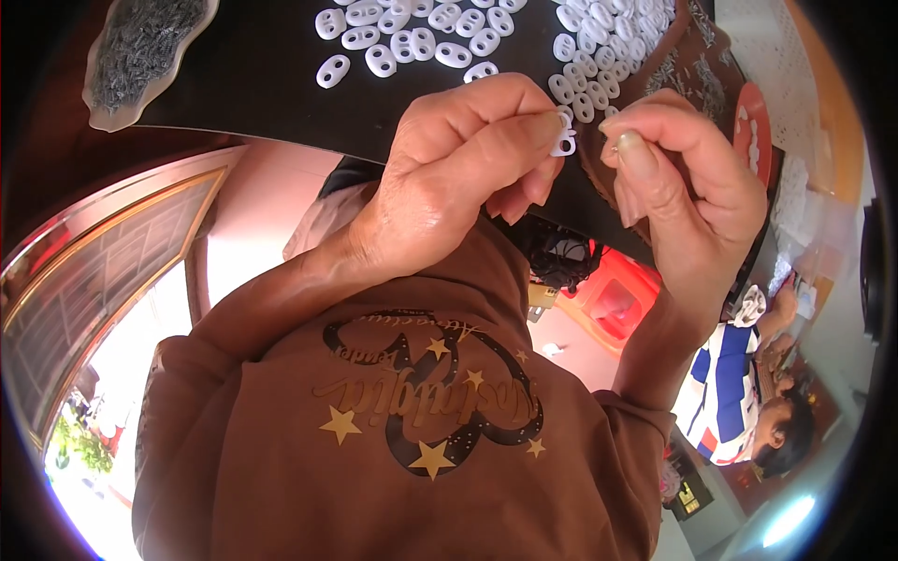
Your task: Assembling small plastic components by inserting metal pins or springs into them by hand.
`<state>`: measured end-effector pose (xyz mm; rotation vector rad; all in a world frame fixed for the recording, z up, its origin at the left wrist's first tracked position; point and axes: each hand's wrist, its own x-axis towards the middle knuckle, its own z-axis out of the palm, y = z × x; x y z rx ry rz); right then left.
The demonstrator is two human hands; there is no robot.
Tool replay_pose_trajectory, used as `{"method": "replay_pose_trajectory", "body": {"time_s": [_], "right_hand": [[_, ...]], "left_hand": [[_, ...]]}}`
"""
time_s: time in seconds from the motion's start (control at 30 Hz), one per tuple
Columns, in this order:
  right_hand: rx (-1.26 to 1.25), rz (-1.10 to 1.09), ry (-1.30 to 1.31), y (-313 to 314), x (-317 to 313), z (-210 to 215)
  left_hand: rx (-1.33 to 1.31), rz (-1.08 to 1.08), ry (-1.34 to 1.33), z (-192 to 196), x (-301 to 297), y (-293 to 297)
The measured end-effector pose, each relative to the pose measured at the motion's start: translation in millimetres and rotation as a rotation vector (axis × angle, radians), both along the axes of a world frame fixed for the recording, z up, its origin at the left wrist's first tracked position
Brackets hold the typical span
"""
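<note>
My left hand [458, 159] is closed, with a small white oval two-hole plastic piece [565, 143] pinched between thumb and forefinger. Just to its right, my right hand [692, 178] is also closed, thumb tip against the fingertips. Something tiny seems to be between those tips, but it is too small to name. The two hands are apart, held over the near edge of the dark table [271, 103]. Beyond them lie loose white two-hole pieces [421, 42] of the same kind, and a denser heap [599, 56] sits farther right.
A clear-rimmed tray [110, 120] full of small grey parts [150, 51] stands at the far left. More grey bits [702, 79] lie on a brown surface at the right, beside a red round-edged object [751, 131]. Below are a red stool [613, 299] and another person [725, 393].
</note>
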<state>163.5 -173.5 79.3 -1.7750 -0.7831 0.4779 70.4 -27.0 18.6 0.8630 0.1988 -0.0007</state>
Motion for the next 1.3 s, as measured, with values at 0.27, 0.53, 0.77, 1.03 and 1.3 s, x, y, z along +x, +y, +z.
{"method": "replay_pose_trajectory", "body": {"time_s": [0.27, 0.53, 0.77, 1.03, 1.3], "right_hand": [[-0.113, -0.047, 0.041, 8, -5, -1], [0.028, -0.044, -0.036, 21, -5, -17], [0.08, -0.122, 0.029, 25, -7, -22], [0.138, -0.152, 0.065, 29, -9, -26], [0.076, -0.156, -0.113, 31, -16, -31]], "left_hand": [[-0.002, -0.024, -0.029, -6, -2, 4], [0.042, 0.001, -0.119, -10, -5, 2], [0.046, -0.016, -0.175, -15, -4, 1], [0.06, 0.005, -0.192, -15, -3, 1], [0.103, 0.001, -0.173, -14, -7, 3]]}}
